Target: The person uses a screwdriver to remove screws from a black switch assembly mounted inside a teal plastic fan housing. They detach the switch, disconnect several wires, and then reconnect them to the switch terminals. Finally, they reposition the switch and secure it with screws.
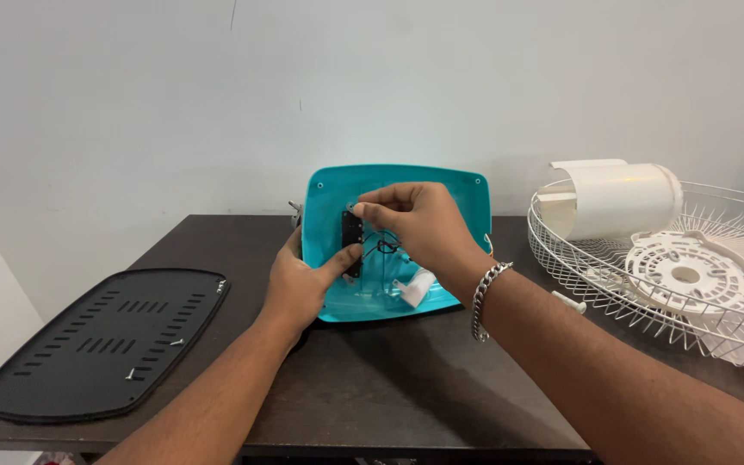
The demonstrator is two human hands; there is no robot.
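Already well into the strip-down, by the look of it: off to the left the black vented base plate lies flat on the dark table with a few loose screws resting on it. At the middle the teal fan base shell stands tilted up, its hollow inside facing the person. The left hand clasps the shell's left edge, thumb pressed on the small black switch block. The right hand pinches closed at the top of that block, though what it nips is too small to tell. Wires and a white clip are still inside. Right of them sit the white wire guard and motor housing, already separated
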